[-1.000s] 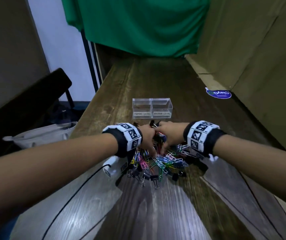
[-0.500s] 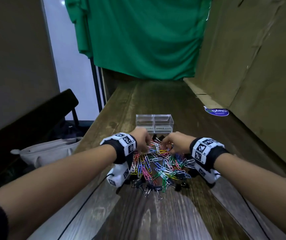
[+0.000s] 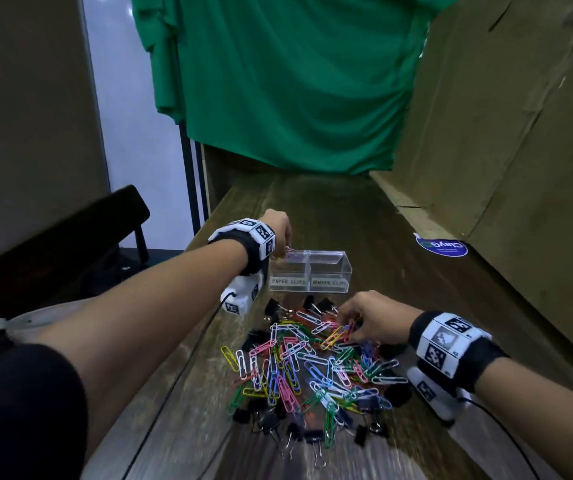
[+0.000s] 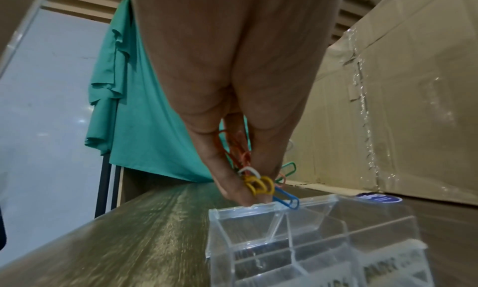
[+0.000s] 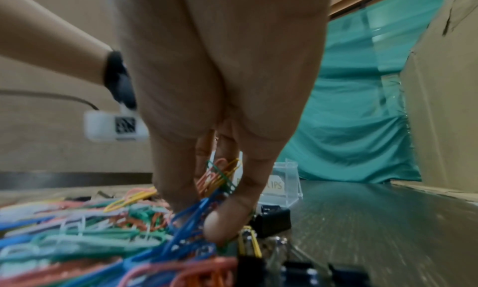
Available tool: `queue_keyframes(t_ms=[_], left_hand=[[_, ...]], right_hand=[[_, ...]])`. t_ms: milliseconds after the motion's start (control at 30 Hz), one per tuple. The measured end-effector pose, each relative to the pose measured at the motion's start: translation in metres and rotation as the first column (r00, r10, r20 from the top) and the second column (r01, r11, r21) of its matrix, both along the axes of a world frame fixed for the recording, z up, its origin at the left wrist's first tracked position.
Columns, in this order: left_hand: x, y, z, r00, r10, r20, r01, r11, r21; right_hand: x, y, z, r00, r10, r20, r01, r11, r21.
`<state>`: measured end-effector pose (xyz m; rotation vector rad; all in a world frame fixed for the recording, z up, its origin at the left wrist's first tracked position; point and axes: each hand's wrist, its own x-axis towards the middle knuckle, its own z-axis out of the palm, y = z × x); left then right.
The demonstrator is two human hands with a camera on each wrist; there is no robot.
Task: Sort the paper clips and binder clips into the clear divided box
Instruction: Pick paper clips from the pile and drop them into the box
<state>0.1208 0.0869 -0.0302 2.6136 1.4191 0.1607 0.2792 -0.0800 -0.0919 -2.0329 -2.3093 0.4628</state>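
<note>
From the head view we are seeing the left hand (image 3: 276,226) hovering at the box's (image 3: 309,271) left end; only its wrist view is showing the clips (image 4: 254,181) it is pinching. The right hand (image 3: 373,318) is pinching clips in the pile (image 3: 313,362), as its wrist view is showing.

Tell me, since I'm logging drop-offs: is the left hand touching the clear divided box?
Cannot tell. In the left wrist view, the left hand grips paper clips at the clear divided box rim, but its fingers hide any gap.
</note>
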Motion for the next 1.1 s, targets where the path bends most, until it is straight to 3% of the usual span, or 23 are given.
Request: queue_keyframes(t_ms=[267, 367, 433, 500, 600, 733, 867, 967, 1100], left_hand=[[0.026, 0.024, -0.025, 0.979, -0.053, -0.196, 0.041, 0.997, -0.065], [0.023, 0.021, -0.027, 0.983, -0.110, -0.147, 0.087, 0.985, -0.150], [0.014, 0.014, -0.020, 0.992, -0.124, -0.018, 0.119, 0.980, -0.157], [-0.001, 0.000, -0.012, 0.989, -0.137, 0.061, 0.142, 0.986, -0.089], [-0.032, -0.036, -0.009, 0.979, -0.200, -0.035, 0.200, 0.980, 0.000], [-0.052, -0.102, -0.038, 0.908, -0.398, -0.129, 0.374, 0.911, -0.174], [-0.052, -0.133, -0.069, 0.874, -0.423, -0.239, 0.342, 0.885, -0.317], [-0.055, -0.135, -0.074, 0.870, -0.406, -0.279, 0.321, 0.897, -0.302], [-0.053, -0.131, -0.076, 0.891, -0.395, -0.225, 0.326, 0.900, -0.290]], right_hand=[[0.010, 0.005, 0.020, 0.991, -0.001, -0.132, 0.001, 1.000, 0.000], [0.014, 0.014, 0.039, 0.971, -0.004, -0.240, 0.012, 0.999, 0.034], [0.018, 0.025, 0.050, 0.949, 0.008, -0.316, 0.011, 0.998, 0.056], [0.022, 0.039, 0.059, 0.936, -0.011, -0.353, 0.049, 0.994, 0.099], [0.018, 0.063, 0.070, 0.913, -0.026, -0.406, 0.102, 0.981, 0.167], [-0.002, 0.109, 0.067, 0.870, -0.065, -0.489, 0.172, 0.969, 0.176], [-0.024, 0.154, 0.052, 0.915, -0.092, -0.393, 0.171, 0.971, 0.170], [-0.036, 0.170, 0.037, 0.958, -0.101, -0.269, 0.143, 0.980, 0.141], [-0.047, 0.171, 0.023, 0.989, -0.136, -0.064, 0.143, 0.983, 0.114]])
